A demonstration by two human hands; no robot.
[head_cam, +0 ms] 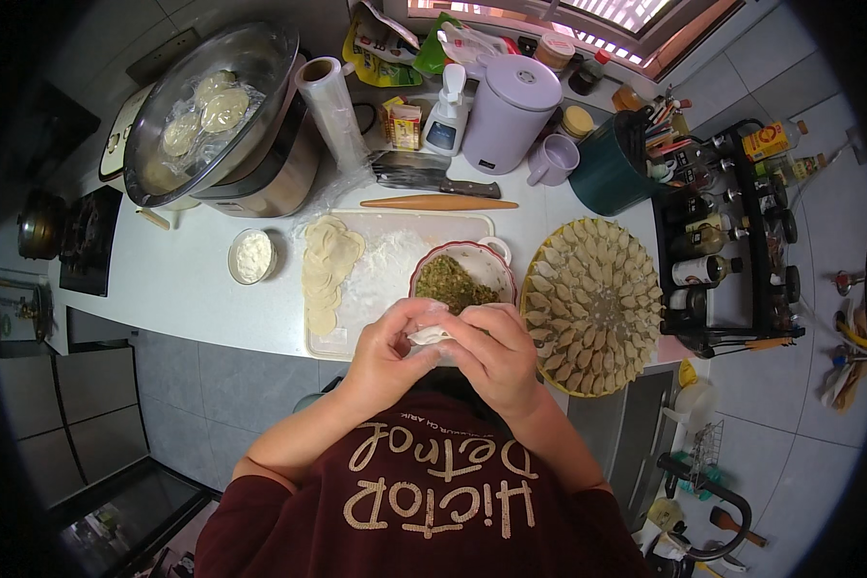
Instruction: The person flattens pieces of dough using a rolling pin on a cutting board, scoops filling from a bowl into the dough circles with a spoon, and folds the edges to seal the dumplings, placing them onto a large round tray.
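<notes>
Between the fingers of both hands I pinch a folded dumpling [430,334], partly hidden by my fingertips. My left hand [397,347] grips its left side and my right hand [497,350] its right side. Just beyond them stands a red-rimmed white bowl [497,273] of green-brown minced filling [442,282], its near edge covered by my hands. On the floured cutting board [383,311] to the left lie overlapping round dough wrappers [326,264]. Rings of shaped dumplings [592,303] cover a round yellow-edged tray to the right.
Behind the board lie a tapered wooden rolling pin [441,204] and a cleaver [433,178]. A small bowl of flour [253,256] stands left. A large metal bowl with dough balls [224,110] tilts atop a cooker [267,177]. A lilac kettle [509,108] and a bottle rack [730,238] stand farther back and right.
</notes>
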